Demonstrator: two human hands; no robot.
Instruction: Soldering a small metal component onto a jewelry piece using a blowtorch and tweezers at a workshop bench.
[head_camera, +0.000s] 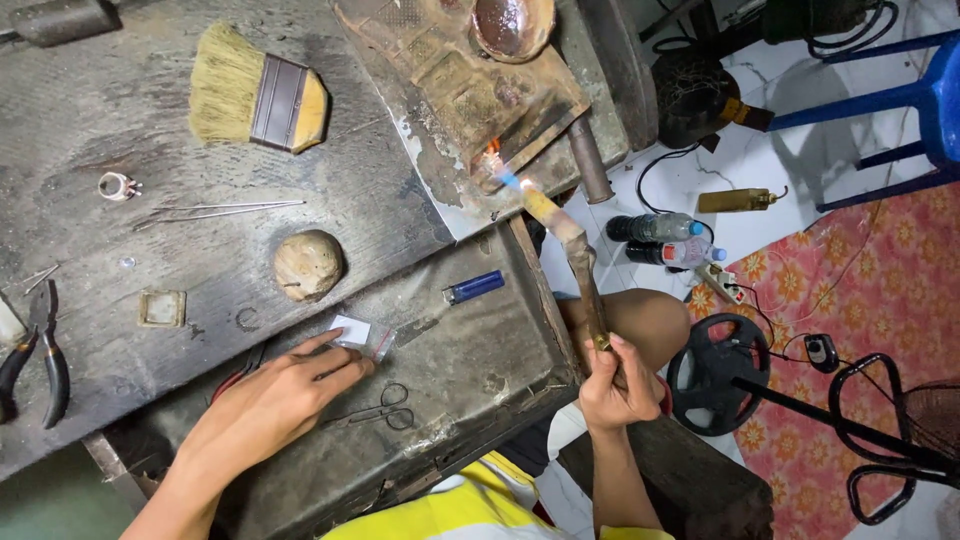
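Grip states, left to right: left hand (275, 400) lies flat and open on the worktop (120, 120), fingertips (345, 352) touching a small clear plastic packet (362, 337); small scissors (385, 408) lie just beside it. Right hand (618, 385) is closed around the handle of a blowtorch (572, 262), whose flame meets a charred soldering block (470, 90) at the worktop's edge. Also shown: pliers (45, 350) at far left, a wide brush (255, 98), tweezers (225, 210), a rounded stone (308, 264), a blue lighter (475, 287).
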